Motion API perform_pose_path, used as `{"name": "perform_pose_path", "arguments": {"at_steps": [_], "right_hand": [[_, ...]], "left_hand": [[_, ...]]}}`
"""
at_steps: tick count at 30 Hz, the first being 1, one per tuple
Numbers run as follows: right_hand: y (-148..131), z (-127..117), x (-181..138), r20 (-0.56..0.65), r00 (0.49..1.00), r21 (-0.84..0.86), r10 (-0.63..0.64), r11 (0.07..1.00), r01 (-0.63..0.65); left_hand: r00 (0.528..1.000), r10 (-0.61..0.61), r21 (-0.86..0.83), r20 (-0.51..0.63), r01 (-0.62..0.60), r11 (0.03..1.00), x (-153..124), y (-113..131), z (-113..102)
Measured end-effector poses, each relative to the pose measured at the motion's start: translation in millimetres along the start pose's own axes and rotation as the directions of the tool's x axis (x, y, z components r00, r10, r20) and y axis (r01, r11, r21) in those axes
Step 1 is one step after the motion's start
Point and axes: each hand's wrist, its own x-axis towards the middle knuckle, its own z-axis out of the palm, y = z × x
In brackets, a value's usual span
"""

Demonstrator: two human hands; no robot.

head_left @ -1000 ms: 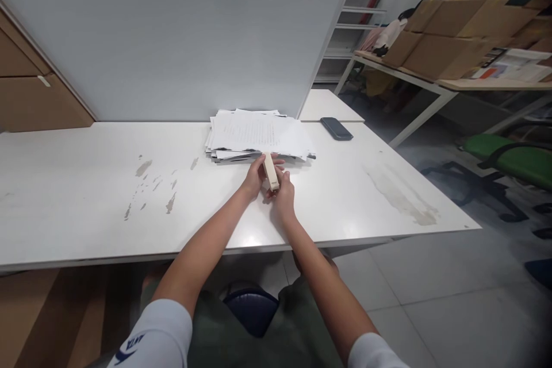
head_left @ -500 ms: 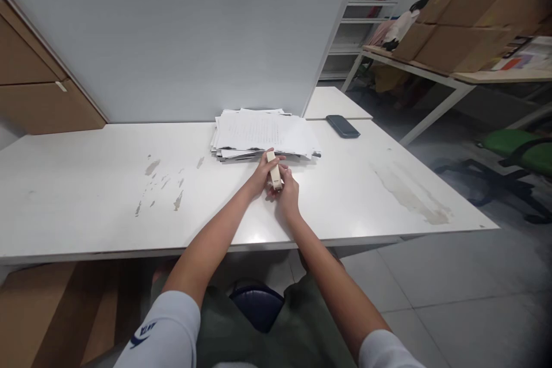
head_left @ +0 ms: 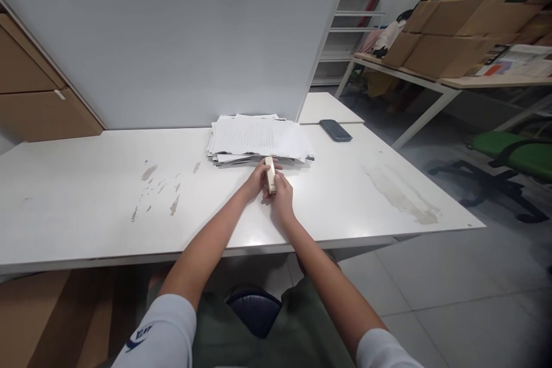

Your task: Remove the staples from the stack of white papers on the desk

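Stapler (head_left: pixel 270 174): a slim cream body, held between both hands just in front of the paper stack (head_left: pixel 259 138), its far tip close to the stack's near edge. All positions below are given relative to the stack.

Far left of the stack, the counter (head_left: pixel 86 207) shows worn, chipped patches; they lie well apart from the hands.

Left hand (head_left: pixel 257 179): in front of the stack, fingers closed around the left side of the stapler, thumb on top. Judgement: this hand should steady the body so that it does not twist.

Right hand (head_left: pixel 282 195): just right of and nearer than the left hand, clamped on the near end of the stapler. Whether the stapler's mouth is parted cannot be told; the hands hide it.

Handling, as judgement:
- Keep both wrists low on the counter for support.
- Hold the stapler in line with the stack's near edge before any sheet is engaged.
- Keep fingertips clear of the front opening.
- The top sheets are fanned and uneven; square them first, or the grip will catch only some.

Right of the stack, a dark phone (head_left: pixel 336 130) lies flat, well apart from the hands.
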Motion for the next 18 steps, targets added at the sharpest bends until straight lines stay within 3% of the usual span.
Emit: {"name": "perform_pose_path", "arguments": {"at_steps": [5, 9, 18], "right_hand": [[0.1, 1.1, -0.5, 0.034, 0.999, 0.020, 0.014, 1.000, -0.015], [4.5, 0.1, 1.3, 0.007, 1.000, 0.062, 0.027, 0.998, -0.028], [3.8, -0.2, 2.5, -0.028, 0.999, 0.042, 0.027, 0.999, -0.025]], "left_hand": [[0.995, -0.019, -0.087, -0.094, 0.011, 0.996, 1.1, 2.6, 4.5], [0.992, -0.026, -0.009, -0.127, 0.025, 1.000, -2.4, 6.8, 10.0], [0.999, -0.046, 0.149, 0.005, 0.045, 0.988, -11.2, 9.7, 10.5]]}}
